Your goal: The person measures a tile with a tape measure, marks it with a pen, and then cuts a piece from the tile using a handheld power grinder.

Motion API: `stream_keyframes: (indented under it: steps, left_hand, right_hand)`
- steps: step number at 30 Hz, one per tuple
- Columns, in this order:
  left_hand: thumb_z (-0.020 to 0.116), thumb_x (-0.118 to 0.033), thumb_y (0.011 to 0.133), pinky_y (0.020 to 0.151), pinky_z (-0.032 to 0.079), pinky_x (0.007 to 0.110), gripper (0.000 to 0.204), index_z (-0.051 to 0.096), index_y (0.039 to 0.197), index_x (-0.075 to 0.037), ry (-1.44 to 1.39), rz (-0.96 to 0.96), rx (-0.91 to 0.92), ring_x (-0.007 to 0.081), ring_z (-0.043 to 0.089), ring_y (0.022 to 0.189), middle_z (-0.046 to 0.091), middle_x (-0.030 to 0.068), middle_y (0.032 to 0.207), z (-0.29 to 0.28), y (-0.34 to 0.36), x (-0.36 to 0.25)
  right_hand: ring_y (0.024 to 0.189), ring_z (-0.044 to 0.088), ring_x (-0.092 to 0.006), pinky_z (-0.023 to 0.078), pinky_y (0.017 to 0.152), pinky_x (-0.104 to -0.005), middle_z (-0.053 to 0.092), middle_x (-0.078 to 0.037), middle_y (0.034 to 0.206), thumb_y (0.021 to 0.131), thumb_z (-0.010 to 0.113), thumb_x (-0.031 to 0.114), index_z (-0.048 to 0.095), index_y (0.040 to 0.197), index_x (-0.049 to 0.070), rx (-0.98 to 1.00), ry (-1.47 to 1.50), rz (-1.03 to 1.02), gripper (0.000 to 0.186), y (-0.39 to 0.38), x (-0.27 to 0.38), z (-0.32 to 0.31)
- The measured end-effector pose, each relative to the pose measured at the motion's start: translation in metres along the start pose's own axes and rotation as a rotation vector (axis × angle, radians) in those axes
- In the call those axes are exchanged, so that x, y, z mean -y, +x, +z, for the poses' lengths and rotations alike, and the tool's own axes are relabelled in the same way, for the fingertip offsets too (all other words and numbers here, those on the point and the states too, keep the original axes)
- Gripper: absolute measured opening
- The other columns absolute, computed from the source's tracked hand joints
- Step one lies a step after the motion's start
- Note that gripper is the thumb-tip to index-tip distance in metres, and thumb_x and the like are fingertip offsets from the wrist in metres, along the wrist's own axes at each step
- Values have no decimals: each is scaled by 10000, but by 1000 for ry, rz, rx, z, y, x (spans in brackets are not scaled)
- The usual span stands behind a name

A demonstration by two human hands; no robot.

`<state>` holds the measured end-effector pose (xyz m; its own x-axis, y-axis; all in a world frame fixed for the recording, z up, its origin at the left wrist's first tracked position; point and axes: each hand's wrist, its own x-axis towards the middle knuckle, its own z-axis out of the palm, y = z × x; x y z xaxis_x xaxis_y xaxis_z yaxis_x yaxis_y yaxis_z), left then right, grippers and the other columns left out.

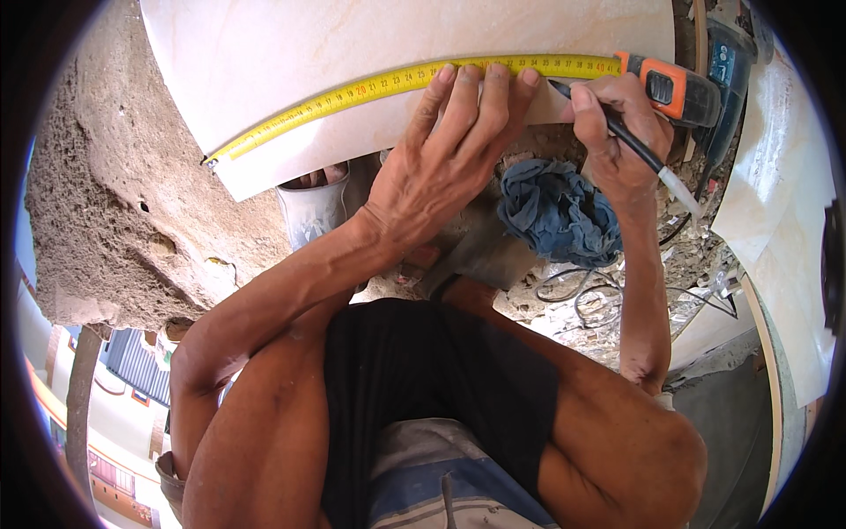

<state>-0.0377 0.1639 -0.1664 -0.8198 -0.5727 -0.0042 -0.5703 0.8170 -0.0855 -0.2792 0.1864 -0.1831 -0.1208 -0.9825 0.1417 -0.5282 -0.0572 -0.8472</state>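
Already we have the yellow tape (385, 84) across the pale slab (423, 31), our left hand (449, 150) pressing it, closure unclear, our right hand (643, 115) pinching a pen (648, 156), marking seemingly unfinished.

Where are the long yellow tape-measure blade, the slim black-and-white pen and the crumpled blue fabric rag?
Yellow tape-measure blade (397, 78): head view, numbered face.
Black-and-white pen (637, 144): head view, black barrel.
Blue fabric rag (560, 216): head view, crumpled middle.

Head cam (wide fisheye, L of pair) looks steeply down from above the black shorts (432, 370), fairly close, w/ L hand (449, 145) & R hand (624, 128) in upper half, straight edges bowed twd rim.
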Motion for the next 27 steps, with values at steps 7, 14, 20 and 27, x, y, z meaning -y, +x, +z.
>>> stream_keyframes:
  steps: [7, 14, 20, 27]
  left_hand:
    - [629, -272, 985, 1330, 401, 472, 787, 438, 1716, -52, 47, 25, 8, 277, 590, 1403, 553, 128, 1537, -2, -1, 2]
    - [633, -266, 986, 1326, 407, 473, 787, 437, 1717, -48, 17, 19, -6, 280, 603, 1402, 565, 136, 1532, 0, -1, 1]
    - [637, -265, 987, 1318, 420, 470, 787, 436, 1716, -43, 13, 16, 10, 281, 600, 1404, 567, 136, 1531, -3, 0, 1]
    - [633, -264, 996, 1315, 426, 469, 782, 431, 1715, -33, -8, 21, 7, 295, 597, 1402, 560, 147, 1532, -3, 1, 2]
  right_hand:
    - [609, 654, -140, 549, 602, -310, 647, -54, 682, 985, 831, 179, 662, 882, 54, 13, -6, 30, 235, 2, 5, 0]
    - [617, 656, -153, 554, 610, -313, 650, -56, 700, 990, 832, 183, 651, 901, 55, 27, -14, 20, 239, 3, 5, -1]
    - [609, 624, -147, 540, 599, -314, 620, -49, 693, 997, 823, 166, 643, 895, 59, 30, 9, 60, 233, 3, 8, 0]
    - [620, 629, -146, 537, 600, -317, 610, -47, 692, 997, 824, 165, 639, 895, 57, 27, -17, 47, 237, 3, 8, 0]
